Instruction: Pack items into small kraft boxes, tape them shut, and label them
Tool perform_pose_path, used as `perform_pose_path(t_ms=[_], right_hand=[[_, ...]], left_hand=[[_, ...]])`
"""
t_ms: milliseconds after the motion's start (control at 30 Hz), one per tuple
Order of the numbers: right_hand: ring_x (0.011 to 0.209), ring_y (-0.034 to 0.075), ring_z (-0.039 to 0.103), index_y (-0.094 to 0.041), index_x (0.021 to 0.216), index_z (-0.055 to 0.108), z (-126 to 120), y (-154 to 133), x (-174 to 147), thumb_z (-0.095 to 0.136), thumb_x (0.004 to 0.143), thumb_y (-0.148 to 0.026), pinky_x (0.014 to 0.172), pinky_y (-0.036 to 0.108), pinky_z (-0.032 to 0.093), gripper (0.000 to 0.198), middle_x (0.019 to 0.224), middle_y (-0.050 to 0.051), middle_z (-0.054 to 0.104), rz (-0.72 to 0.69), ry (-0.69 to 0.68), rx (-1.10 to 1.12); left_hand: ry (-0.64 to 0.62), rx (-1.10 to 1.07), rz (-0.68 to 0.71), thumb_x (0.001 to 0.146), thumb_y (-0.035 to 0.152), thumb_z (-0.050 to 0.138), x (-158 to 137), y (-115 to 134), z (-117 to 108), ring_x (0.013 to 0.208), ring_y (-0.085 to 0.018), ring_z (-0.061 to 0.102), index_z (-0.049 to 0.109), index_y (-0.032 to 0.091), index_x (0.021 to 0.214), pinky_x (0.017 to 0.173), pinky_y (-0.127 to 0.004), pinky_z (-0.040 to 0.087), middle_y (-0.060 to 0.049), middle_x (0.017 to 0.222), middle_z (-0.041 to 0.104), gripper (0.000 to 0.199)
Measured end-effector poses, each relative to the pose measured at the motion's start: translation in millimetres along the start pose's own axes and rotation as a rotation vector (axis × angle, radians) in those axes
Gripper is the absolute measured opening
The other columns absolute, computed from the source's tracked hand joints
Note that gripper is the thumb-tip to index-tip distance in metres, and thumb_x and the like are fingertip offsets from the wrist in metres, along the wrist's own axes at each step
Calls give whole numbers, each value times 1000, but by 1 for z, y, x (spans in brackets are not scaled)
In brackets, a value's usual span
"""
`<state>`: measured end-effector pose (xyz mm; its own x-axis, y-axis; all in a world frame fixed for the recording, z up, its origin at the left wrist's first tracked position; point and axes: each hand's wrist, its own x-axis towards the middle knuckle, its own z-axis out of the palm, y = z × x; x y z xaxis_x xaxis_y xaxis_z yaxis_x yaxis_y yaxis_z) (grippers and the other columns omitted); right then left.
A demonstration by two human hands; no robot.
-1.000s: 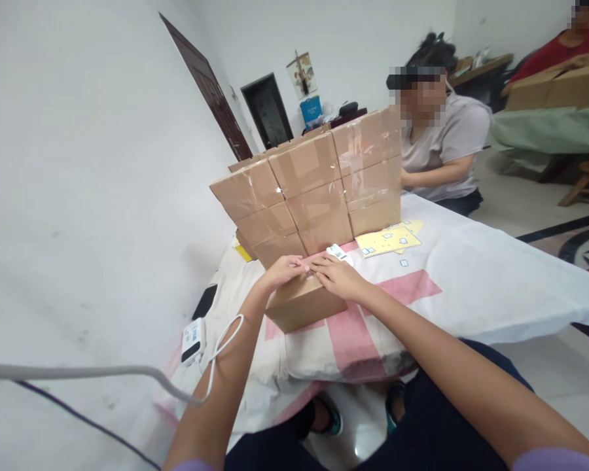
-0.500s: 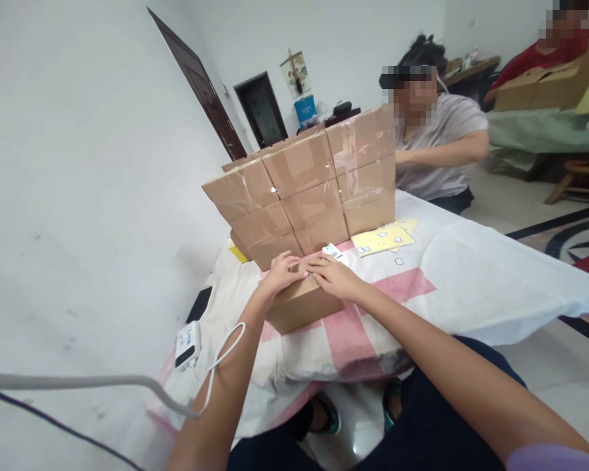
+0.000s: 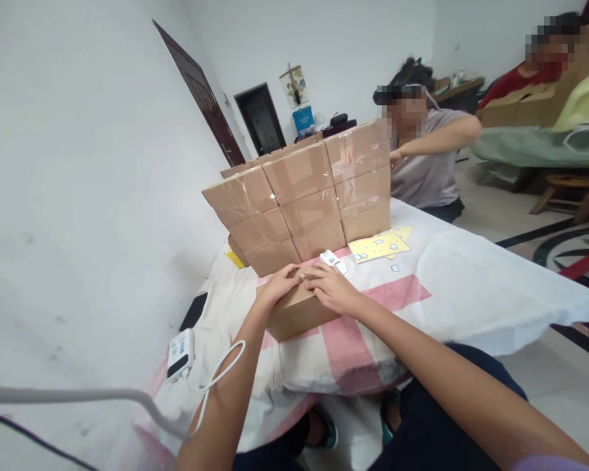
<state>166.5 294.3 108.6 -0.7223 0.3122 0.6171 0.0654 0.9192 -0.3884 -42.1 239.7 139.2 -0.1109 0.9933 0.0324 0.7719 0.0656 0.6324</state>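
Observation:
A small brown cardboard box (image 3: 302,320) sits on the cloth-covered table in front of me. My left hand (image 3: 283,282) rests on its top at the left side, fingers stretched out and slightly bent. My right hand (image 3: 331,286) lies across the top from the right, its fingers extended and flat. The fingertips of both hands meet near the middle of the box top, covering much of it. No separate thing shows between the fingers.
Taped cardboard boxes (image 3: 307,196) are stacked behind the box. Nearby lie a small white device (image 3: 331,260) and yellow patterned sheets (image 3: 379,247). At left are a white power bank (image 3: 180,353), a black phone-like slab (image 3: 194,311) and a cable (image 3: 142,396). A person (image 3: 425,150) sits beyond the stack.
Both hands stay on the box top, with the right fingers shifted slightly over it. My view has tilted a little upward. The person opposite has raised a forearm.

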Motion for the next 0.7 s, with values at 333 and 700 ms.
perform_pose_path(t_ms=[333, 700], right_hand=[[145, 32, 39, -27, 126, 71, -4, 22, -5, 64, 80, -16, 119, 58, 28, 47, 157, 8, 46, 37, 9, 58], [156, 38, 14, -24, 163, 22, 6, 53, -15, 83, 71, -56, 121, 58, 24, 115, 168, 19, 14, 52, -228, 273]], left_hand=[[36, 129, -7, 95, 51, 57, -13, 9, 0, 130, -28, 53, 57, 23, 134, 113, -58, 39, -11, 141, 57, 47], [-37, 187, 38, 92, 53, 59, -21, 7, -2, 135, -30, 50, 54, 24, 138, 117, -60, 31, -11, 145, 55, 55]])
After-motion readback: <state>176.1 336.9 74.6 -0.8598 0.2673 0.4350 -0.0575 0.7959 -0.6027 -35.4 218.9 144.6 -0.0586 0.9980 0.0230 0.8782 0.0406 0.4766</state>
